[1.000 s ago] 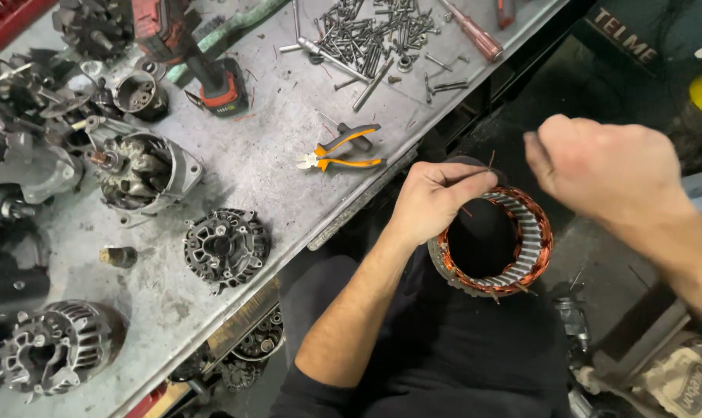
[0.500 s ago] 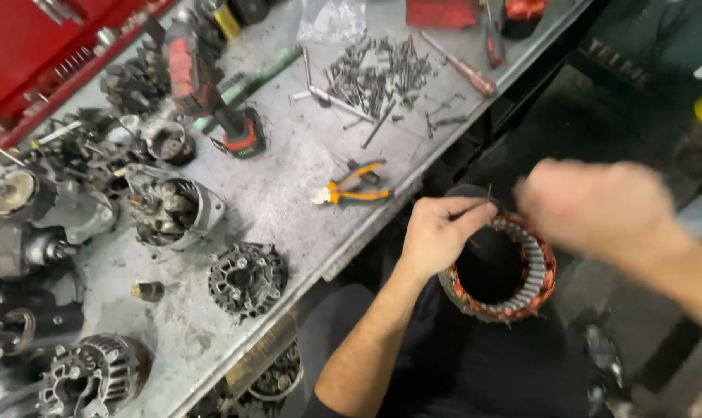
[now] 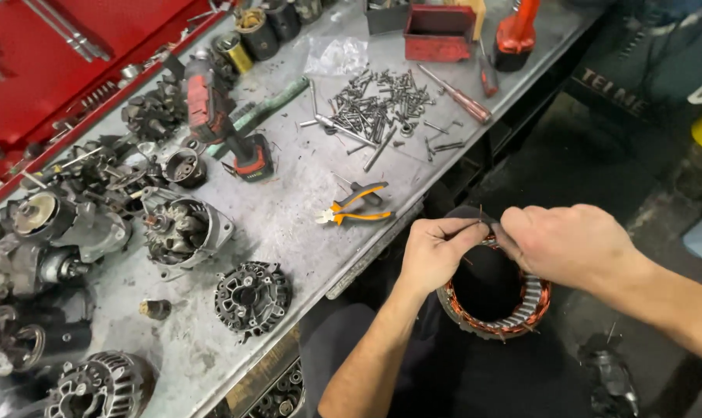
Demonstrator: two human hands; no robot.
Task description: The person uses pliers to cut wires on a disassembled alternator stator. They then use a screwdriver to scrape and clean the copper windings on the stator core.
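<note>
Stator ring (image 3: 496,306), copper-wound: held off the bench edge (image 3: 374,255), over the lap; left hand (image 3: 436,251) and right hand (image 3: 568,244) fingers pinched together on its top rim; risk: unsupported ring slips floorward, wire ends prick fingers.

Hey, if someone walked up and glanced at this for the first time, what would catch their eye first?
Probably the two hands, left and right, pinching at the top rim of a copper-wound stator ring held over the lap, off the bench edge. Next, the orange-handled pliers lying alone on the grey bench, the pile of screws behind them, and the red drill to the left.
</note>
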